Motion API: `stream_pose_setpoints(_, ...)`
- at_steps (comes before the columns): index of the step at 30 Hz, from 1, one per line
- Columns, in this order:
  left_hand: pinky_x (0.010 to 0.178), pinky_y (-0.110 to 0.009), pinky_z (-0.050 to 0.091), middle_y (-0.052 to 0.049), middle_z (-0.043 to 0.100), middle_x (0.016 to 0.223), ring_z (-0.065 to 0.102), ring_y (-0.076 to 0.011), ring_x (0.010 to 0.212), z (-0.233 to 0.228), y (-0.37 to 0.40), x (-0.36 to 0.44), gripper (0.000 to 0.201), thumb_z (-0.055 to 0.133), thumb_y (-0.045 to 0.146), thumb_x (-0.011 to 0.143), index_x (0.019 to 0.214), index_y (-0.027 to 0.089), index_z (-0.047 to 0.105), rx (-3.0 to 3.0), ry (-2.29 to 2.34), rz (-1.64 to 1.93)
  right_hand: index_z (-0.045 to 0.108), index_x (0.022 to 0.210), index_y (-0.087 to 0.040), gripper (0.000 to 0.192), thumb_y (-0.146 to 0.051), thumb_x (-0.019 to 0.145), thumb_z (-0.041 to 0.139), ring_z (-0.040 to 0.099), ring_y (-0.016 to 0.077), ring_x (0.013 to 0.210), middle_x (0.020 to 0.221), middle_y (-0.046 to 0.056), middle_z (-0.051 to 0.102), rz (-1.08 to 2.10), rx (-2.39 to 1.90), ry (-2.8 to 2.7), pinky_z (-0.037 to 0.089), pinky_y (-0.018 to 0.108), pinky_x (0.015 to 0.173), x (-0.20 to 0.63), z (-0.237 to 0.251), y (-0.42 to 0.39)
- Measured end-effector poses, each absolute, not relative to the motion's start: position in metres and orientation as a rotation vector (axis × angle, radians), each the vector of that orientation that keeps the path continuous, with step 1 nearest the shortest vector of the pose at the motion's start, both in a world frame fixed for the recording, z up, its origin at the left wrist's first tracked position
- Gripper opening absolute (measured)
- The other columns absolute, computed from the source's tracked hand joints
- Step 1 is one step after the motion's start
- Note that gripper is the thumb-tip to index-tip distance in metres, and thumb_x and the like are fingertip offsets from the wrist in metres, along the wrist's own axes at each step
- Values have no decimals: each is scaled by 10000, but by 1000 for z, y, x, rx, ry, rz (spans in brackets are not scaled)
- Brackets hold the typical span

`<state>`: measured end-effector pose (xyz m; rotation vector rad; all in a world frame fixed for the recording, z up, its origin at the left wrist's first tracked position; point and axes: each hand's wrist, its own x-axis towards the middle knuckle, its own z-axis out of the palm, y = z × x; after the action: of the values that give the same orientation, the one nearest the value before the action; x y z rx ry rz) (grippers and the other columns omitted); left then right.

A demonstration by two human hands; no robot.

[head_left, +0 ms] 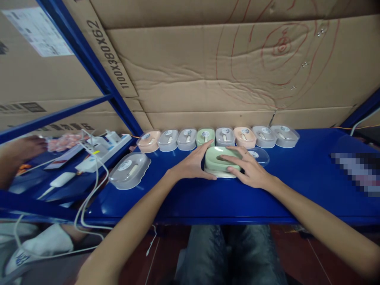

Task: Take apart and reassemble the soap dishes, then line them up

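A green soap box with a cream base sits on the blue shelf in front of me. My left hand grips its left side. Over the top and right side of the box lie the fingers of my right hand. A clear lid lies just behind my right hand. Along the cardboard back wall stands a row of several lidded soap boxes in peach, grey and green.
A grey lidded soap box lies apart at the left. Farther left are a white power strip with cables, a white device and another person's hand. Blue shelf posts slant at the left.
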<state>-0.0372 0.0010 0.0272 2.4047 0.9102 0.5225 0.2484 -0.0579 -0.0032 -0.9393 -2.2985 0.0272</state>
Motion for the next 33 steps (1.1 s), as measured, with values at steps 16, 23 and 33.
stream_pose_setpoints(16, 1254, -608, 415, -117, 561, 1622, 516, -408, 1507, 12, 5, -29, 1071, 922, 647, 750, 1650, 330, 437, 2498, 748, 565, 621, 1563, -272, 490, -441, 1105, 572, 489, 402, 1501, 1594, 173, 550, -46, -884, -2463, 478, 714, 1205, 243, -3, -60)
stream_pose_setpoints(23, 1229, -581, 442, -119, 580, 1576, 534, -406, 1478, 11, 5, -30, 1054, 920, 677, 745, 1623, 318, 461, 2478, 740, 559, 561, 1614, -290, 531, -433, 1103, 571, 499, 401, 1499, 1617, 164, 538, -1, -890, -2460, 480, 704, 1212, 242, 1, -63)
stream_pose_setpoints(33, 1235, -565, 445, -132, 568, 1555, 534, -381, 1464, 10, 2, -27, 993, 919, 631, 782, 1594, 301, 452, 2523, 727, 571, 558, 1614, -270, 538, -434, 1102, 561, 493, 409, 1488, 1599, 172, 525, -58, -875, -2488, 511, 697, 1185, 246, 2, -63)
